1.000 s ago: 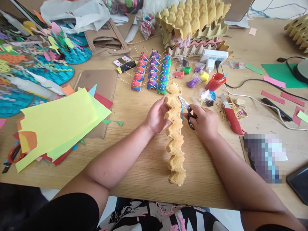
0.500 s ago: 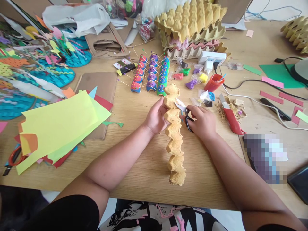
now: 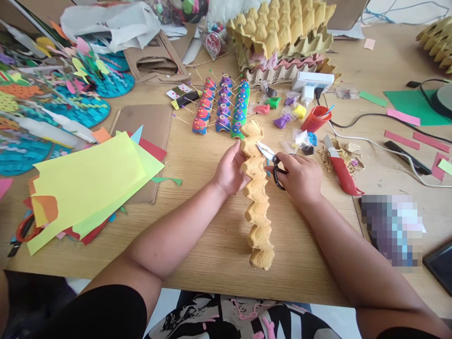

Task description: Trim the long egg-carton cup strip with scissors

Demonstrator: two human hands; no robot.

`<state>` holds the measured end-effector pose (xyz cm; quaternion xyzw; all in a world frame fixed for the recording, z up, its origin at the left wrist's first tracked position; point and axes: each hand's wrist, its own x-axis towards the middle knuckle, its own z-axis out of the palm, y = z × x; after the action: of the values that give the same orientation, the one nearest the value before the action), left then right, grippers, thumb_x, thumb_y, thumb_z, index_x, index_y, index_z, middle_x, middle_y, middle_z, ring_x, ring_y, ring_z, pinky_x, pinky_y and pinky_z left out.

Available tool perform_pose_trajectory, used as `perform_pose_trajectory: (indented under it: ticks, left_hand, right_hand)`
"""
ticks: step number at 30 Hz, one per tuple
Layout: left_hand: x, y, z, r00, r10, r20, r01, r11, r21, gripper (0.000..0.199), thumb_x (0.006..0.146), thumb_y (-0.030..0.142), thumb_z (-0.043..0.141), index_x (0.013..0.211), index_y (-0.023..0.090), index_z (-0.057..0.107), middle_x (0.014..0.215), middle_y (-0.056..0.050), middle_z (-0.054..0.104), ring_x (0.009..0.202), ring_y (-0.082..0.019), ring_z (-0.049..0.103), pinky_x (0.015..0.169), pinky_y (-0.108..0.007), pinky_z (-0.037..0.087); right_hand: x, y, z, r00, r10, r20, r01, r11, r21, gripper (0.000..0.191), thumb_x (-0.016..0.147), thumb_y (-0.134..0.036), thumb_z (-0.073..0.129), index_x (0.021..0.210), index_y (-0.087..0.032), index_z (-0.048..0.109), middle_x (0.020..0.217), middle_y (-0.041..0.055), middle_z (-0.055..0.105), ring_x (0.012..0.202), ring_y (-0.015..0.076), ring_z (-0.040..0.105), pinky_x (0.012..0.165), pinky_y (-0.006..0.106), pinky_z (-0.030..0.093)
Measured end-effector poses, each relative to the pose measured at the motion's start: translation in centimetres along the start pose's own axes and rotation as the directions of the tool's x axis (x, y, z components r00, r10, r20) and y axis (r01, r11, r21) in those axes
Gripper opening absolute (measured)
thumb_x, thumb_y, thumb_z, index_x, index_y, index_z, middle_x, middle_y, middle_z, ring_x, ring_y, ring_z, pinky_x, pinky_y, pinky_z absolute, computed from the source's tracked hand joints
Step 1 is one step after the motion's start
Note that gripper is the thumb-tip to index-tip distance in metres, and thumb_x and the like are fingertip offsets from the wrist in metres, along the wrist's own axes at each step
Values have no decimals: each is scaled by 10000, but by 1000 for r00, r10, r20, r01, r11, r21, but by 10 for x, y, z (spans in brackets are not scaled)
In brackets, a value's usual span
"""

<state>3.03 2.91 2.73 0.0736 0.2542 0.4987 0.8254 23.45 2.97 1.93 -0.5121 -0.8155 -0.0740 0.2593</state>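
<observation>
Pinches the egg-carton strip (image 3: 258, 190) by its left edge near the far end, with the fingers of the left hand (image 3: 229, 170) closed around it, thumb uppermost and the rest partly hidden behind the cardboard. Grips the scissors (image 3: 276, 165) in the right hand (image 3: 302, 176), with fingers curled about the black handles; lays the blades against the strip's right edge, across from the left thumb. Cannot tell the gap between the blades. Stretches the strip lengthwise from the left hand back toward the body, over the bench (image 3: 201, 230), perhaps without touching it. Looks light, dry and rough, so unlikely to slip; seems fairly stiff at the bumps but easy to bend, dent or tear at the dips between. Best held lightly by the edge, close to the blades but clear of them, without crushing a bump. Farther out, past the strip's far end, shows three rows of painted models (image 3: 223, 111) and a stack of egg trays (image 3: 277, 35); to the right, a red cup (image 3: 314, 121) and a red-handled knife (image 3: 343, 175).
</observation>
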Motion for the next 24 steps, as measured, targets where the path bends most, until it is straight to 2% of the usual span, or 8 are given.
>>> perform_pose_trajectory:
  ticks: [3,7,11,14,16,21,24]
  left_hand:
    - [-1,0,1,1000,4,13,-4,1000,-3,449,1059,496,450,1029,176,763,728,-44,738,663,-200,756,597,-277,604]
    - [-3,1,4,1000,2,11,-3,1000,27,438,1060,483,456,990,178,763,772,-50,761,673,-202,762,647,-298,623]
    - [-4,1,7,999,-14,-34,14,1000,-14,405,1054,482,475,1024,198,763,713,-34,737,609,-200,739,618,-310,617]
    - [-5,1,8,999,-16,-42,14,998,-57,374,1048,468,494,1107,209,757,691,-26,729,578,-196,725,594,-309,612]
    - [-5,1,8,999,-19,-51,15,998,-67,366,1042,466,512,1138,209,753,710,-28,738,582,-197,727,598,-312,615]
    - [-2,-1,1,1000,-2,0,2,1000,-3,386,1038,494,515,1115,209,764,799,-32,762,651,-190,754,651,-291,616]
    - [-1,-2,-2,999,39,10,-39,999,8,365,1026,502,548,1116,225,768,847,-35,784,760,-203,780,678,-274,609]
  right_hand:
    - [0,0,-1,1000,-6,-8,6,1000,14,462,1026,-630,528,1022,-227,755,721,52,729,692,211,631,636,335,313]
    - [0,0,0,1000,15,-6,-15,999,40,496,1019,-663,508,989,-231,749,667,41,692,643,200,605,611,326,305]
    - [-1,4,5,990,142,-9,-139,982,125,540,987,-717,514,1005,-230,747,678,39,686,603,191,584,581,311,310]
    - [-1,8,9,965,258,39,-259,930,259,536,948,-732,567,1016,-227,733,698,25,682,592,182,575,588,297,367]
    - [-1,8,9,953,293,73,-299,892,339,507,924,-713,614,1014,-227,724,708,15,676,601,177,575,598,294,391]
    - [-1,2,8,965,222,143,-262,873,412,439,915,-641,662,1045,-224,709,671,-16,619,589,157,536,575,279,375]
    - [-1,3,9,964,210,166,-261,870,417,452,912,-648,661,1064,-223,697,660,-28,590,583,152,519,570,276,371]
